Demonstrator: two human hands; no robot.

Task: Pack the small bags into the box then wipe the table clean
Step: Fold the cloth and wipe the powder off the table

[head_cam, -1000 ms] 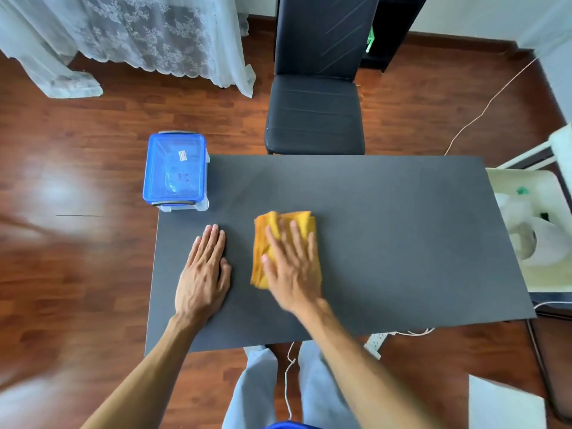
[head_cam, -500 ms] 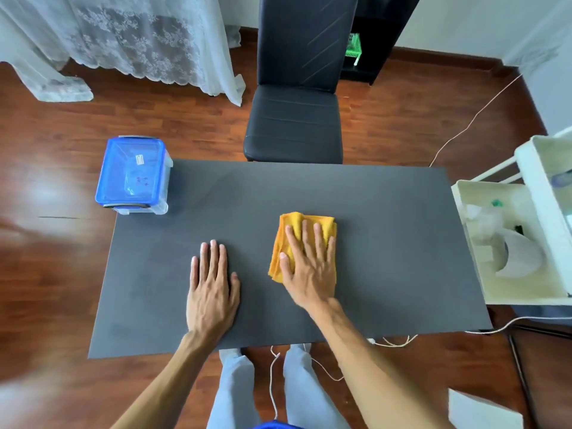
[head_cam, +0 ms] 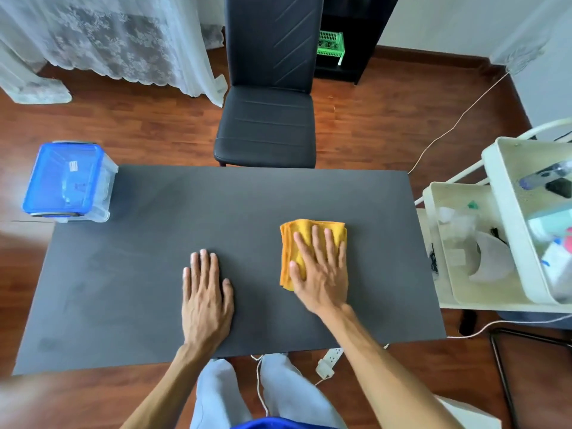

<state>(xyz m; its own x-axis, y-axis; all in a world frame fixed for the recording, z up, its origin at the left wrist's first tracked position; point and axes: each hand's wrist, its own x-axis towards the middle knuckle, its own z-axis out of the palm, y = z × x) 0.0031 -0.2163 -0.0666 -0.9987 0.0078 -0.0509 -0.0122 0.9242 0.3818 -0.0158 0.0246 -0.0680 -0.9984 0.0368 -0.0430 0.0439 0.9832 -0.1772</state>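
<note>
A folded yellow cloth (head_cam: 305, 232) lies on the dark grey table (head_cam: 154, 258), right of the middle. My right hand (head_cam: 322, 270) presses flat on the cloth with straight, spread fingers. Flat on the bare tabletop near the front edge rests my left hand (head_cam: 205, 300), fingers straight. A clear plastic box with a closed blue lid (head_cam: 65, 178) stands at the table's far left corner. Its contents are too blurred to make out. No loose small bags show on the table.
A black chair (head_cam: 266, 119) stands at the table's far side. A white cart (head_cam: 507, 236) with bottles and bags stands close to the right edge. A power strip (head_cam: 329, 360) and cords lie on the wooden floor by my legs.
My right hand has slid the yellow cloth to the right across the table. My left hand has stayed flat in place. The view has shifted to the right.
</note>
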